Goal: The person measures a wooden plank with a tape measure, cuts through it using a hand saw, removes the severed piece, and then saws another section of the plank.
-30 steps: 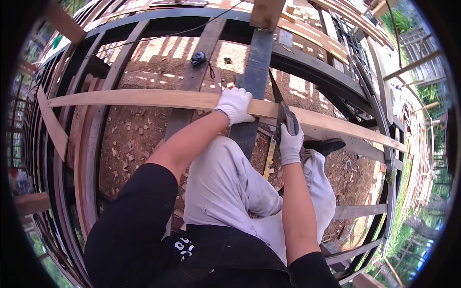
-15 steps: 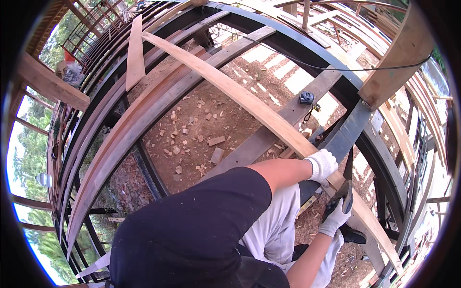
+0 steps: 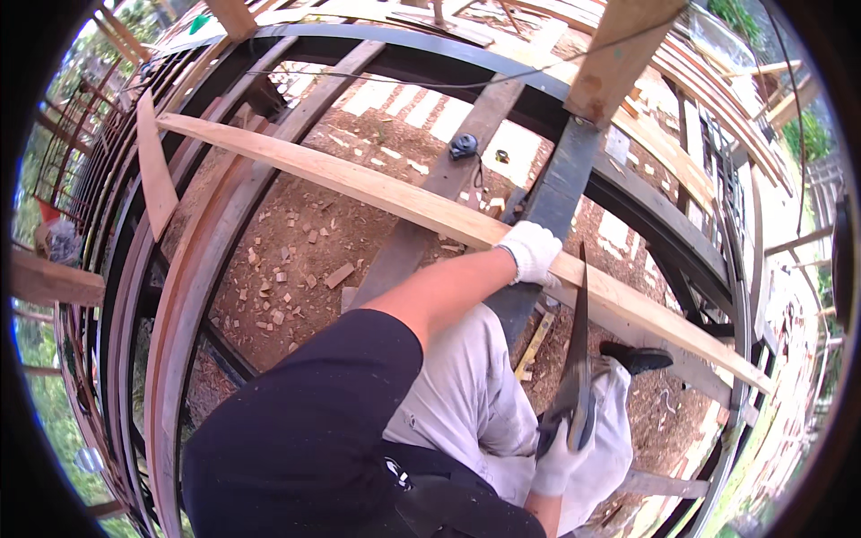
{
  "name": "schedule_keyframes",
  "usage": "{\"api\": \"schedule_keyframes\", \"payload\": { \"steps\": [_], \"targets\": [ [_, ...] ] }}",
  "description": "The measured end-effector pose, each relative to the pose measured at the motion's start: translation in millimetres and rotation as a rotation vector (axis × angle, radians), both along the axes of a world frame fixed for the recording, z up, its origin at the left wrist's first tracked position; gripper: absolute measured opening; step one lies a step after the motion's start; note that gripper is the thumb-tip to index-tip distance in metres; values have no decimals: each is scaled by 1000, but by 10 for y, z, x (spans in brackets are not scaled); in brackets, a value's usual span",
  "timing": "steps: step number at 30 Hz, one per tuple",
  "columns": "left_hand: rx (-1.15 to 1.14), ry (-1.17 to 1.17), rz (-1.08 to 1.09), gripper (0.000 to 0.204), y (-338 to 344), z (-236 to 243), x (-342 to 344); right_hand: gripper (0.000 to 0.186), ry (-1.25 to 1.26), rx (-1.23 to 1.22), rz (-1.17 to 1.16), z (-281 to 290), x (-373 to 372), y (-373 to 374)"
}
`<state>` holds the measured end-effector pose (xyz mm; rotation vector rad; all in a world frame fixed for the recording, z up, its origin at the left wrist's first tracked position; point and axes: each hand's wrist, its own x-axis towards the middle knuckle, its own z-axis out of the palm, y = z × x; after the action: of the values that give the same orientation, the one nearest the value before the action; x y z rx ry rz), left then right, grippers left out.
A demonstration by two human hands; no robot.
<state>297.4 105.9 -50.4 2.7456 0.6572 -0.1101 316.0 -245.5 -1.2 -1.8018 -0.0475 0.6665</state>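
Note:
A long light-wood plank (image 3: 359, 186) runs from the far left to the near right, lying across a dark metal beam (image 3: 574, 175) and other timbers. My left hand (image 3: 534, 251), in a white work glove, is closed over the plank where it crosses the beam. In my gloved right hand (image 3: 558, 459) is the handle of a handsaw (image 3: 574, 368), close to my right thigh. The saw's blade points away from me, its tip at the plank just right of my left hand. A dark tape measure (image 3: 464, 146) rests on a grey board (image 3: 439, 188).
A wooden post (image 3: 619, 67) rises at the far right end of the beam, with a thin cable (image 3: 413, 87) hanging across. Wood offcuts (image 3: 278, 296) litter the dirt floor. A yellow strip-like tool (image 3: 535, 345) lies near my knee. Long boards (image 3: 206, 242) lie at left.
My right hand has drawn the saw back toward my body, away from the plank, baring its blade. My left hand stays on the plank. The view has shifted to the right.

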Motion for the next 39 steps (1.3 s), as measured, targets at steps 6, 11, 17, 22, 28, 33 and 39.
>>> {"api": "schedule_keyframes", "payload": {
  "steps": [6, 11, 17, 22, 28, 33, 39],
  "targets": [
    [9, 85, -7, 78, -8, 51, 82, 53, -476, 4, 188, -404, 582, 1011],
    [-47, 143, -33, 82, 96, 36, 154, 53, -375, 133, 249, -121, -135, -550],
    [-85, 159, -38, 82, 132, 142, 193, 61, -611, -10, 335, -331, 414, 543],
    [-101, 168, -58, 82, 70, 168, 142, 59, -563, -22, 302, -310, 462, 586],
    [-80, 164, -38, 82, 157, 88, 201, 63, -341, -5, 262, 186, -270, -597],
    [-60, 166, -28, 82, 63, 142, 161, 52, -472, 7, 262, -291, 691, 1065],
    [-70, 177, -29, 81, 64, 75, 153, 62, -389, 1, 247, -8, 159, 35]
  ]
}}
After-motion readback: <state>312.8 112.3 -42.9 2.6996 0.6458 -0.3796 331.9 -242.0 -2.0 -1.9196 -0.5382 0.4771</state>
